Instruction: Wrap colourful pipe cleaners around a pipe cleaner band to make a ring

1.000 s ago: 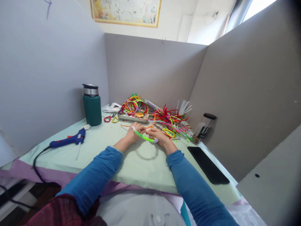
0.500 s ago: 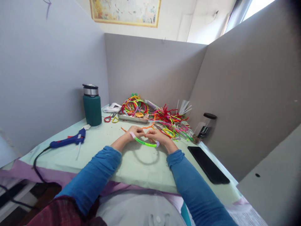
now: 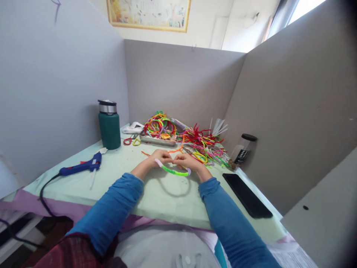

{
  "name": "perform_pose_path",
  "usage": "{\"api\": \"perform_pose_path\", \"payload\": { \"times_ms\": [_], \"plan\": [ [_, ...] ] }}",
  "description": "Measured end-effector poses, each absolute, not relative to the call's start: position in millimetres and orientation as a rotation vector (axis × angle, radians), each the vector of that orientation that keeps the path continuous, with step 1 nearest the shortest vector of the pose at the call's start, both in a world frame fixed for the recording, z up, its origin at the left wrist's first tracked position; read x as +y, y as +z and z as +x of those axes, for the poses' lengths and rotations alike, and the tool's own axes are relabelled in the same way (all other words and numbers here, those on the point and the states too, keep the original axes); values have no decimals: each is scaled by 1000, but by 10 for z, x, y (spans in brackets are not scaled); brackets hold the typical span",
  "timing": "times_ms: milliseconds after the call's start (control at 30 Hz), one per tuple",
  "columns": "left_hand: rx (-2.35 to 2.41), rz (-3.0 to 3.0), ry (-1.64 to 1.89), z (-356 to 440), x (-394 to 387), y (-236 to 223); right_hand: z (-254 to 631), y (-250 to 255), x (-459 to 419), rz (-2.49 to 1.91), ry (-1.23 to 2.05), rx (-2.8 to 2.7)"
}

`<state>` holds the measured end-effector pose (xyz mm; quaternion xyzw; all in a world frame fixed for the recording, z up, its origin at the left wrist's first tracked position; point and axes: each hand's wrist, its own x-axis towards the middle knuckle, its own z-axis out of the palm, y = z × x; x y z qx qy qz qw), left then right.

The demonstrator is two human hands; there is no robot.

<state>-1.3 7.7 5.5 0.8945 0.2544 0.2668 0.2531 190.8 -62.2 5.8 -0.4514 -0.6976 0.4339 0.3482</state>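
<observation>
Between my hands hangs a curved hoop wrapped in green, pink and lilac pipe cleaner, its near arc dipping above the table. My left hand is closed in a pinch on the hoop's far side, and my right hand pinches it just beside, the fingertips nearly meeting. My fingers hide the pinched section. An orange pipe cleaner sticks out left of my left hand, and more orange shows behind both hands; whether it joins the hoop I cannot tell.
A metal tray of coloured hoops and a pile of pipe cleaners lie at the back. Leftward are a green bottle and a blue glue gun with its cord. A black phone and a clear jar are on the right.
Both hands have come closer together, the left shifting slightly left and down. The hoop's near arc has swung lower and a little to the right. Table items have stayed put.
</observation>
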Motion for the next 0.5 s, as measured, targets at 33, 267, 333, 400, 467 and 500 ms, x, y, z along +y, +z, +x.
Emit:
{"api": "perform_pose_path", "payload": {
  "times_ms": [33,267,333,400,467,500],
  "plan": [
    [692,2367,682,-19,48,77,1914,61,-624,-1170,1136,-1821],
    [683,2202,494,-48,-60,156,1934,66,-640,-1205,1117,-1885],
    [703,2178,537,-43,-52,151,1941,45,-630,-1212,1103,-1858],
    [712,2148,575,-39,-42,147,1947,15,-613,-1207,1104,-1833],
    [707,2110,588,-38,-42,149,1952,-9,-596,-1202,1123,-1812],
    [702,2088,584,-38,-47,154,1953,-16,-592,-1201,1135,-1805]
  ]
}}
